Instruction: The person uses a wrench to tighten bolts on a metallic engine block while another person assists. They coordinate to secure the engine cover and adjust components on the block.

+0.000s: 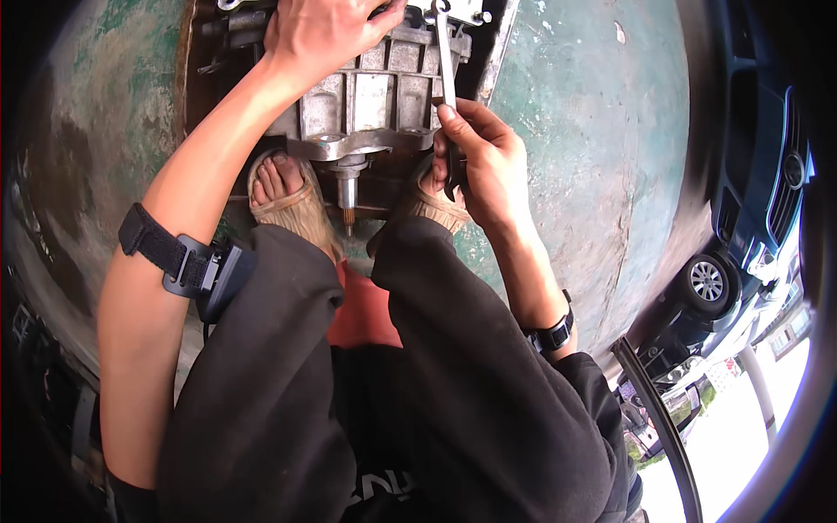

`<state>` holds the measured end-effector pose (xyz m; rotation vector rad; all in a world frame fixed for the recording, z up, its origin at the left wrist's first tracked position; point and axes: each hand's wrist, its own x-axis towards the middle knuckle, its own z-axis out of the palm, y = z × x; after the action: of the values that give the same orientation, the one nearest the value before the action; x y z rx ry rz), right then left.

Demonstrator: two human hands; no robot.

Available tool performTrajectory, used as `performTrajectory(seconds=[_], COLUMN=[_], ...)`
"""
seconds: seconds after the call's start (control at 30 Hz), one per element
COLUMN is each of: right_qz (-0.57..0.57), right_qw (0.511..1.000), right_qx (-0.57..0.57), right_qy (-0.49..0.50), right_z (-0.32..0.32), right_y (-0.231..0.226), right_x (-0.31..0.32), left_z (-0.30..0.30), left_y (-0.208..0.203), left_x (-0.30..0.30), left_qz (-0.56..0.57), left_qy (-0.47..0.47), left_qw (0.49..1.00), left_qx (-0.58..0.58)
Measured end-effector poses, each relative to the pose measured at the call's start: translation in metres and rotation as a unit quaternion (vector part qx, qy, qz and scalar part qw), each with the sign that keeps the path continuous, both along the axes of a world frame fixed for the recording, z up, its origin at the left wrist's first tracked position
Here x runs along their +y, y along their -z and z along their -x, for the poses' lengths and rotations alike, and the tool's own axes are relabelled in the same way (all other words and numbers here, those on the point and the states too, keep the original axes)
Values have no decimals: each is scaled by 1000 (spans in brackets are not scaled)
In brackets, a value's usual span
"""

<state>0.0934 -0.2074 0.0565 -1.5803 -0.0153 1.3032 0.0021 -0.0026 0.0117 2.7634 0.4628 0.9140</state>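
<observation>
A grey, ribbed metal gearbox [370, 100] lies between my feet, its splined shaft [349, 192] pointing toward me. My right hand [488, 157] is closed around a wrench [446, 65], thumb along the handle. The wrench's far end rests over the gearbox's right upper part, beside a bolt; whether it is seated on a fastener I cannot tell. On top of the housing, to the left, is my left hand [323, 35]. Its fingers are curled and partly cut off by the upper edge; something dark shows between thumb and fingers, too hidden to name.
My sandalled feet [283, 187] stand close to either side of the shaft. A rusty-edged frame [186, 78] borders the gearbox. I sit low over a red seat [362, 305]. Worn green floor [602, 131] spreads around, and a dark blue car [758, 157] is parked at the right.
</observation>
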Motion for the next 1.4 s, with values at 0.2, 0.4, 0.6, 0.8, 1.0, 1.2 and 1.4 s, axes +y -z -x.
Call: performTrajectory(seconds=[0.2, 0.4, 0.6, 0.8, 1.0, 1.2, 1.4], right_qz=[-18, -15, -22, 7, 119, 75, 49], right_qw=[998, 996, 991, 995, 959, 764, 776], right_qx=[50, 80, 122, 95, -157, -408, -437], right_qy=[18, 33, 51, 37, -204, -494, -451], right_z=[4, 10, 17, 17, -67, -202, -193], right_y=[4, -4, -10, -1, 32, 59, 57], right_x=[-5, 3, 14, 8, -10, 49, 38], left_z=[0, 0, 0, 0, 1, 0, 1], left_y=[0, -2, -1, -1, -1, -1, 3], left_x=[-1, 0, 0, -1, 0, 0, 0], left_qz=[11, 0, 1, 4, 4, 6, 0], left_qy=[2, 4, 5, 8, 13, 13, 15], left_qw=[1000, 1000, 1000, 1000, 1000, 1000, 1000], left_qx=[6, -1, -1, 2, -3, 1, -3])
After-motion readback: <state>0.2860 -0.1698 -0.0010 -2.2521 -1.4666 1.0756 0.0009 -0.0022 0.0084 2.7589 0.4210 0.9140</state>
